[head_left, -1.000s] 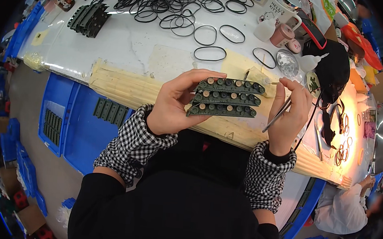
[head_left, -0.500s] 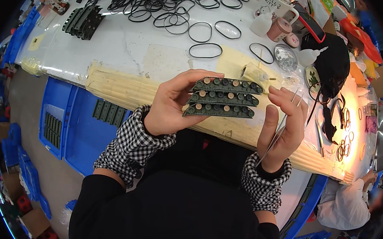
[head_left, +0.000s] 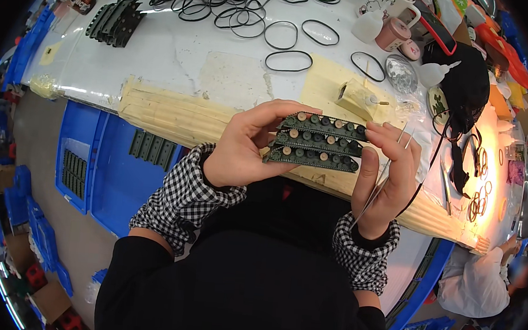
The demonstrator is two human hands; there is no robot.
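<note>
My left hand (head_left: 244,142) is closed around the left end of a stack of three dark green toy tank track units (head_left: 318,141), each with a row of small round wheels, some of them tan. The stack is held above the table's front edge, sloping slightly down to the right. At its right end is my right hand (head_left: 390,178), with its fingertips at or very near the upper units; contact is hard to tell. Metal tweezers (head_left: 375,200) lie across that hand, gripped between its fingers and palm, their tips pointing up and away.
Black rubber bands (head_left: 289,61) lie scattered and heaped at the back. Similar green parts (head_left: 114,24) stand at the far left. Blue bins (head_left: 117,184) sit below the table at left. Cups (head_left: 393,34), a black cloth bag (head_left: 463,81) and a glowing lamp area crowd the right.
The stack has shifted a little to the right and tipped down at its right end. My right fingertips are now close against that end, where a gap was before.
</note>
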